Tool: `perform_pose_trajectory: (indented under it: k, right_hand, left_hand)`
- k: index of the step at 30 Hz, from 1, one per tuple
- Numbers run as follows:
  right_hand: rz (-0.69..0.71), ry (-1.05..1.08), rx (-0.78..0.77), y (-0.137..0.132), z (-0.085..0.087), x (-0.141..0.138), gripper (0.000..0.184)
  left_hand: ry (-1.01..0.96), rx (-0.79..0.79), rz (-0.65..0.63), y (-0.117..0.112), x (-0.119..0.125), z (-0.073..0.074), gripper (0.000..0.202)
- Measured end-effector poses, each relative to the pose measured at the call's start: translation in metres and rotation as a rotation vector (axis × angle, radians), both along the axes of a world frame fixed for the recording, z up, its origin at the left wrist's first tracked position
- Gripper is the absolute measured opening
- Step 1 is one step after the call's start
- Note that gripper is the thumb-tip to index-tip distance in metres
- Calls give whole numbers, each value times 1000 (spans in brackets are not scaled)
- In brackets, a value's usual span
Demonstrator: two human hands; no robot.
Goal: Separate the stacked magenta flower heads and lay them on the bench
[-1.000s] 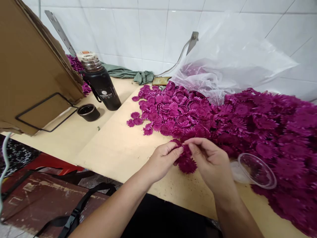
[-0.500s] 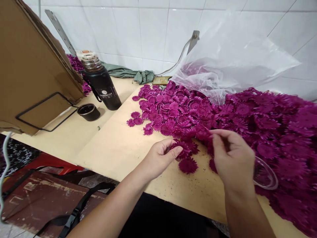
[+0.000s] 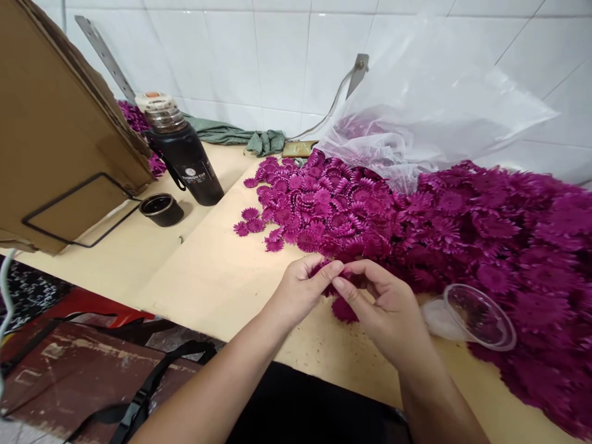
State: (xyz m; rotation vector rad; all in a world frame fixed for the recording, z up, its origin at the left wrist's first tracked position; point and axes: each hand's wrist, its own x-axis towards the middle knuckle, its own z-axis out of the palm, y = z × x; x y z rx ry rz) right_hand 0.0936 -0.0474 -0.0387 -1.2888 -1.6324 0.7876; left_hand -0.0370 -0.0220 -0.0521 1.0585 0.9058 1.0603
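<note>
Just above the table (image 3: 222, 283), my left hand (image 3: 298, 290) is closed, its thumb and fingers pinching a magenta artificial flower head (image 3: 329, 290). My right hand (image 3: 388, 311) meets it there, thumb and forefinger closed at the same flower's edge. The fingers mostly cover what they hold, so I cannot tell whether it is one flower or a small stack. Below the fingertips lies another loose flower head (image 3: 343, 310). Beyond both hands spreads a large heap of the same magenta flower heads (image 3: 319, 203), continuing down the right side.
A clear plastic cup (image 3: 481, 320) lies on its side by my right hand. Behind the heap sits a translucent plastic bag (image 3: 444, 117). To the left stand a black thermos (image 3: 197, 169), a dark cup lid (image 3: 161, 213), a wire stand (image 3: 83, 243) and a cardboard box (image 3: 65, 135).
My right hand has moved left from the heap to my left hand, and their fingertips now meet. The plastic cup, partly hidden before, shows more fully.
</note>
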Motion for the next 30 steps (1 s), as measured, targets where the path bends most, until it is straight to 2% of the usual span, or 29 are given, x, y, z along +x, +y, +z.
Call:
perform_pose_trajectory:
  k: [6,12,14,19,25,30]
  right_hand:
    - [-310,-5,195,9,-6,-5,15]
    - [-596,-102,293,24,2,15,18]
    - [-538,-167,263,24,2,20,17]
    - [-295,-264,178,10,-1,13,38]
    - [-66,-220,108,0,6,-2,30]
    - [51,-87,-25,2,7,-4,26]
  left_hand:
    - [-67,53,-55,-7,0,5,30]
    - [-171,3,-111,-14,-10,6,21]
    - [-155,-19,-91,-12,-12,5,21]
    - [-148,7,-30,-6,-8,2,26]
    - [-134,-26,1,-3,-2,-1,23]
    - [-146,-5,-52,-2,3,0,20]
